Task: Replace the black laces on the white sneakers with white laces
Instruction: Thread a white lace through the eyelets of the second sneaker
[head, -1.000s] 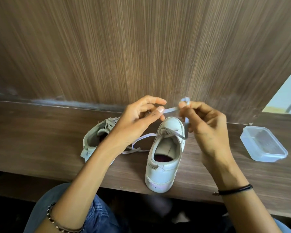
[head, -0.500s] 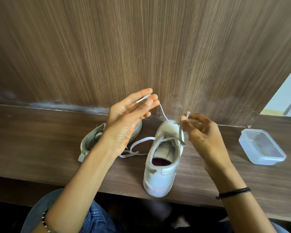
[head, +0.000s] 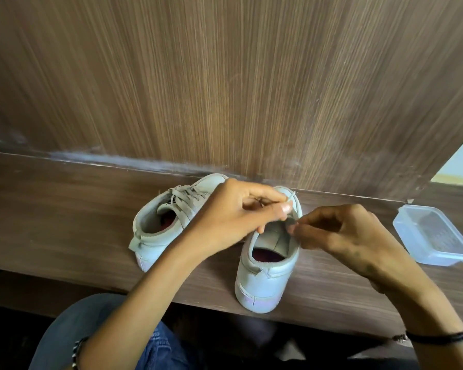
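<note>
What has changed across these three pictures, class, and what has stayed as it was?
Both hands came down from above the shoe. The left hand dropped toward the toe of the near sneaker, and the right hand sank to its eyelets. Each keeps its grip on the white lace, which now spans a shorter gap. The other sneaker and the plastic container stayed put.

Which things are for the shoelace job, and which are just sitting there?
For the job:
white sneaker being laced; thin white lace, pinched by left hand and right hand; second white sneaker, already laced.

Just lying about:
clear plastic box with lid, on the brown wooden desk.
</note>
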Tool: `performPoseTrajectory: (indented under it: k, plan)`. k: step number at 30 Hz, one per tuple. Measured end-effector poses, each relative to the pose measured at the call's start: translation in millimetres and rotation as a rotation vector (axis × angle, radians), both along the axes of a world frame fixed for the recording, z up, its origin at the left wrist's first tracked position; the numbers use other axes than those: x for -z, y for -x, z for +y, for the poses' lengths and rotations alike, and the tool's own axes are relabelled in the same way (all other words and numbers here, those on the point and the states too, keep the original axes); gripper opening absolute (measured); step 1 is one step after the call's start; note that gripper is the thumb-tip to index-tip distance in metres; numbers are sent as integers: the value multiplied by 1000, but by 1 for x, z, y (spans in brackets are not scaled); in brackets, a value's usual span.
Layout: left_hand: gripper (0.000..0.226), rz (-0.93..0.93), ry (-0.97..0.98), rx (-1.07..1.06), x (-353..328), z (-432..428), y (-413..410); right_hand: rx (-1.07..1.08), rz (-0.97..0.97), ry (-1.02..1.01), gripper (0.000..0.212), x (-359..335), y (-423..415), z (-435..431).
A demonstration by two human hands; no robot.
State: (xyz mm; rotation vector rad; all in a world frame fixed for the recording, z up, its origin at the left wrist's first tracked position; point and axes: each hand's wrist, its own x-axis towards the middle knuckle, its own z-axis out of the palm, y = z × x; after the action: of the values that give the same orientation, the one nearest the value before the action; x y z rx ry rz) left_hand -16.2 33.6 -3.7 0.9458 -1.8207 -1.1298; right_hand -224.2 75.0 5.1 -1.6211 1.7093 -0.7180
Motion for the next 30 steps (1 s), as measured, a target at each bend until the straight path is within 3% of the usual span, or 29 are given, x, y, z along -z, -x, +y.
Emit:
performPoseTrajectory:
  k: [2, 7, 10, 21, 30]
  plan:
    - [11, -104, 65, -30, 9, 0, 4, -1, -64, -20, 9, 2, 3, -2]
    - [13, -273, 209, -46, 9, 3, 4, -22, -434, -124, 17, 4, 8, -4]
    - [11, -350, 284, -89, 5, 8, 7, -13, -520, -160, 15, 3, 10, -4]
    - [26, -608, 778, -261, 19, 11, 23, -34, -522, -153, 14, 3, 10, -3]
    - [30, -692, 860, -233, 21, 6, 25, -31, -478, -145, 13, 1, 7, -4]
